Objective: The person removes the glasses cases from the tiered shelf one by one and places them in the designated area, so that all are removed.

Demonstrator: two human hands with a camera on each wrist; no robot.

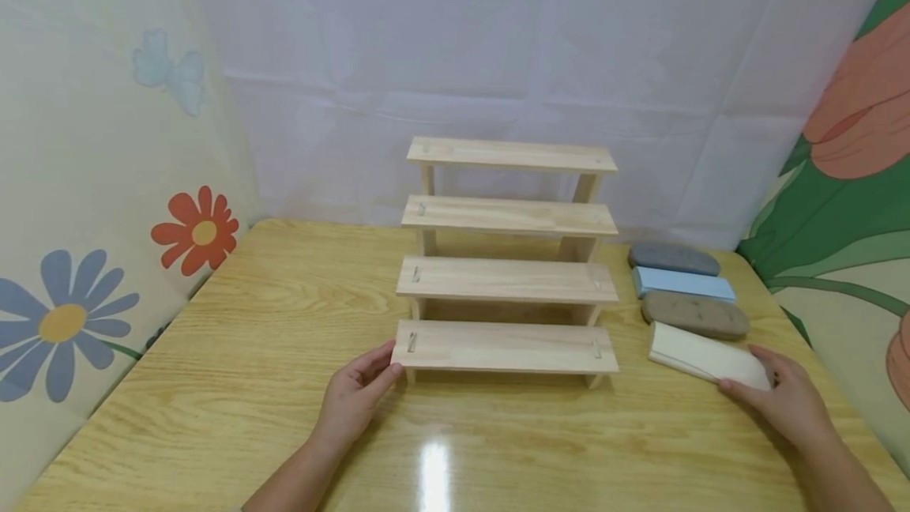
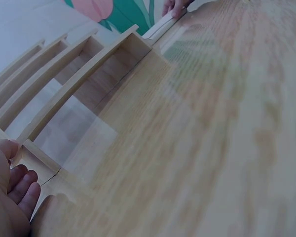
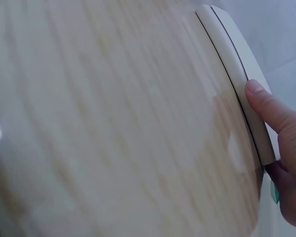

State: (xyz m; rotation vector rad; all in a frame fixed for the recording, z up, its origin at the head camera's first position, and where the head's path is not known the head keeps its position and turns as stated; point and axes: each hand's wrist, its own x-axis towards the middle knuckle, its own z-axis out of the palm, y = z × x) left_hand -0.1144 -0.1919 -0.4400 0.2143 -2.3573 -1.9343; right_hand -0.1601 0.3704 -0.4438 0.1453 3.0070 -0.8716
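A pale wooden step shelf [image 1: 506, 348] with several tiers stands at the middle of the table. My left hand [image 1: 355, 397] pinches the left end of its lowest board, with the thumb at the front corner. In the left wrist view the thumb [image 2: 5, 147] lies at the board's corner and the other fingers are curled below. At the right, my right hand [image 1: 789, 401] holds the near right end of a long cream glasses case [image 1: 700, 354] between thumb and fingers. The right wrist view shows the thumb on the side of the case [image 3: 224, 44], close over the table.
Behind the cream case lie a brown case [image 1: 695, 316], a light blue case [image 1: 684, 283] and a dark grey case [image 1: 674, 258] in a column. The wood-grain table [image 1: 284, 299] is bordered by a white cloth [image 1: 462, 38] behind and flowered cloths at both sides.
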